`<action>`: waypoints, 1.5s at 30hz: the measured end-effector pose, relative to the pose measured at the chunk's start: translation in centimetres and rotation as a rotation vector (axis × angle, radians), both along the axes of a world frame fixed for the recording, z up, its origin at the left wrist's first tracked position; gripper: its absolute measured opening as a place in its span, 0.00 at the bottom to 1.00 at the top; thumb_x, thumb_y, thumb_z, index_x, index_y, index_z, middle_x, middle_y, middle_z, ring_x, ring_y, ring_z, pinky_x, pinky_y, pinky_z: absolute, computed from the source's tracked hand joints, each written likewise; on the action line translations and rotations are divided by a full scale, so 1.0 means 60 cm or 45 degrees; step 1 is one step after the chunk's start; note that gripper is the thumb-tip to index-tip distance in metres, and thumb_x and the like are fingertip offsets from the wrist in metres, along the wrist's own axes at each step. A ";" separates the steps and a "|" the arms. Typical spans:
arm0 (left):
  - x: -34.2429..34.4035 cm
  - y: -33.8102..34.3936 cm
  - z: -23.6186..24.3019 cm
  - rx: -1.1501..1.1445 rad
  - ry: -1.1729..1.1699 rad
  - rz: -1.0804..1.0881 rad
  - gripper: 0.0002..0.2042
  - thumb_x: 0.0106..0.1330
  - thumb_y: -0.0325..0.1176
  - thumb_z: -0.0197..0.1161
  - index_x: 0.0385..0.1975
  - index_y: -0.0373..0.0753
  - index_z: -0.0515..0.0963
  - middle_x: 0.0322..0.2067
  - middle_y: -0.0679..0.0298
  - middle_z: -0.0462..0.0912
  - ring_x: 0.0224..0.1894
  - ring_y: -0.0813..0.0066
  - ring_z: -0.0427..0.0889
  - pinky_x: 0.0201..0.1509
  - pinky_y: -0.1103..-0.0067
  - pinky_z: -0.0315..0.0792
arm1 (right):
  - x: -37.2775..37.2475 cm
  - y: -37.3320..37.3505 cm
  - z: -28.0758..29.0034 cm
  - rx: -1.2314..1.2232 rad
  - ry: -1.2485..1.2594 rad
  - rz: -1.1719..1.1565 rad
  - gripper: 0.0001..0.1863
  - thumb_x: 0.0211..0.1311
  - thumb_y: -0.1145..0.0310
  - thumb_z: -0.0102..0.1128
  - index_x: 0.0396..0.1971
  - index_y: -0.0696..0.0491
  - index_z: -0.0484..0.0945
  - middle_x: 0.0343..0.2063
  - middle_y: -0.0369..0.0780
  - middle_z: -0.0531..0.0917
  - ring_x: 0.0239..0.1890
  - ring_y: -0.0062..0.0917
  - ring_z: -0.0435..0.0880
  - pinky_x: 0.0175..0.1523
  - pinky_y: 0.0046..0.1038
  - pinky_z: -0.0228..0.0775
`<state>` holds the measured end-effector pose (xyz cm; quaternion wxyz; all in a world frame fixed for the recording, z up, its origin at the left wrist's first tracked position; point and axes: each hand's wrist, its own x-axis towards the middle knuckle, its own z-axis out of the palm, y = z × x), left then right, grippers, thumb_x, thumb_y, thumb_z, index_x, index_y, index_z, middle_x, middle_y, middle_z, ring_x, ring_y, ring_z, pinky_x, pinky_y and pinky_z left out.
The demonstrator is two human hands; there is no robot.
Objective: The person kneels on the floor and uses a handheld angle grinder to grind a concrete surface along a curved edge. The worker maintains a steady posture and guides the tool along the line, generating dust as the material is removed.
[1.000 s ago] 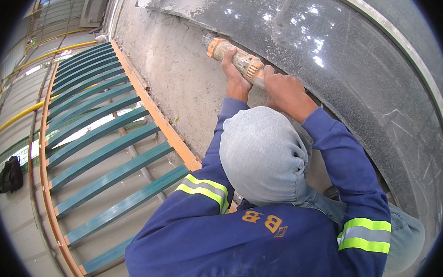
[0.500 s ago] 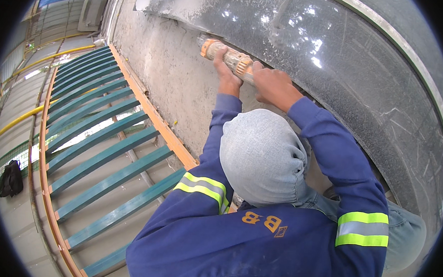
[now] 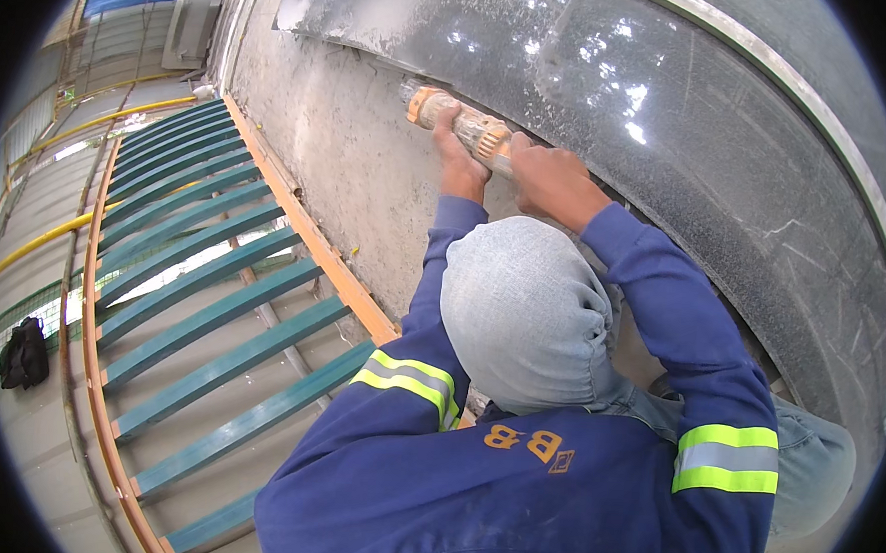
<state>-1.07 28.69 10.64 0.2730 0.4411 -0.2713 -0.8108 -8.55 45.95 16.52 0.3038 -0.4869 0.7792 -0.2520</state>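
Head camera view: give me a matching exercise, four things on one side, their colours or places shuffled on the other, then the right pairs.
Things:
1. cylindrical tool
2. head cover
3. sleeve bands
4. bag

Colours or places:
A. black, far left, down beyond the walkway
B. orange and clear, gripped by the left hand and the right hand against the dark curved surface
C. grey cloth
D. yellow-green and silver, on blue sleeves

Pairs: 1-B, 2-C, 3-D, 4-A
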 end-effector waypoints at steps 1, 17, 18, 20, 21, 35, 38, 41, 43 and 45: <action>0.000 0.010 0.002 -0.013 -0.013 0.015 0.23 0.58 0.45 0.60 0.47 0.35 0.67 0.32 0.51 0.78 0.33 0.53 0.82 0.39 0.58 0.80 | 0.001 0.007 0.002 0.011 0.002 -0.006 0.25 0.45 0.71 0.68 0.42 0.61 0.66 0.33 0.56 0.84 0.38 0.51 0.86 0.42 0.44 0.79; -0.009 -0.020 -0.013 -0.075 0.007 0.019 0.22 0.58 0.44 0.60 0.46 0.35 0.68 0.33 0.52 0.77 0.33 0.53 0.81 0.39 0.58 0.79 | -0.003 -0.024 -0.006 0.029 0.038 0.018 0.26 0.42 0.72 0.71 0.43 0.60 0.68 0.34 0.53 0.85 0.39 0.45 0.87 0.43 0.39 0.80; -0.008 -0.033 -0.020 -0.076 0.002 0.015 0.22 0.58 0.44 0.60 0.46 0.35 0.68 0.33 0.52 0.77 0.33 0.53 0.81 0.39 0.58 0.79 | -0.005 -0.034 -0.010 0.014 0.020 0.024 0.26 0.43 0.73 0.69 0.43 0.61 0.68 0.34 0.55 0.85 0.39 0.47 0.87 0.43 0.41 0.80; -0.004 -0.057 -0.028 -0.054 -0.036 0.003 0.23 0.57 0.44 0.60 0.46 0.35 0.68 0.33 0.52 0.78 0.33 0.53 0.82 0.39 0.59 0.79 | -0.004 -0.052 -0.016 0.018 0.000 0.021 0.25 0.43 0.74 0.68 0.43 0.61 0.67 0.35 0.56 0.84 0.39 0.48 0.87 0.43 0.42 0.79; -0.003 -0.064 -0.031 -0.044 -0.055 -0.004 0.23 0.57 0.45 0.61 0.46 0.34 0.68 0.33 0.52 0.78 0.33 0.53 0.82 0.39 0.59 0.79 | -0.001 -0.062 -0.017 0.037 -0.001 0.011 0.26 0.43 0.73 0.68 0.43 0.61 0.67 0.35 0.56 0.84 0.39 0.48 0.87 0.43 0.42 0.79; -0.010 0.035 0.036 -0.019 -0.038 0.032 0.22 0.56 0.44 0.61 0.47 0.38 0.69 0.34 0.56 0.76 0.34 0.57 0.81 0.38 0.59 0.79 | -0.007 0.013 0.022 0.083 -0.020 0.031 0.30 0.44 0.64 0.73 0.42 0.60 0.65 0.33 0.56 0.84 0.38 0.51 0.86 0.43 0.44 0.79; -0.011 0.046 0.042 -0.016 -0.024 0.029 0.23 0.58 0.45 0.60 0.47 0.36 0.68 0.35 0.53 0.76 0.34 0.55 0.81 0.38 0.60 0.79 | -0.007 0.025 0.035 0.097 -0.018 0.019 0.28 0.44 0.66 0.72 0.41 0.60 0.66 0.33 0.55 0.85 0.39 0.49 0.86 0.43 0.43 0.79; -0.008 0.044 0.033 -0.037 0.012 0.007 0.23 0.59 0.45 0.60 0.47 0.35 0.67 0.36 0.52 0.76 0.35 0.54 0.82 0.39 0.59 0.80 | -0.006 0.026 0.046 0.126 0.008 0.006 0.24 0.44 0.73 0.68 0.41 0.60 0.68 0.32 0.53 0.85 0.38 0.45 0.87 0.42 0.40 0.79; -0.010 0.038 0.026 -0.050 0.020 0.000 0.23 0.59 0.45 0.60 0.48 0.35 0.67 0.36 0.52 0.76 0.35 0.53 0.82 0.39 0.59 0.79 | -0.006 0.023 0.033 0.082 0.035 0.005 0.24 0.44 0.74 0.68 0.41 0.60 0.68 0.32 0.53 0.85 0.37 0.45 0.87 0.42 0.40 0.79; -0.010 0.034 0.026 -0.062 0.000 0.008 0.23 0.58 0.45 0.60 0.48 0.36 0.68 0.36 0.52 0.76 0.35 0.53 0.82 0.39 0.58 0.79 | -0.004 0.017 0.024 0.076 0.047 0.014 0.24 0.43 0.74 0.69 0.41 0.60 0.68 0.32 0.53 0.85 0.37 0.44 0.88 0.41 0.39 0.80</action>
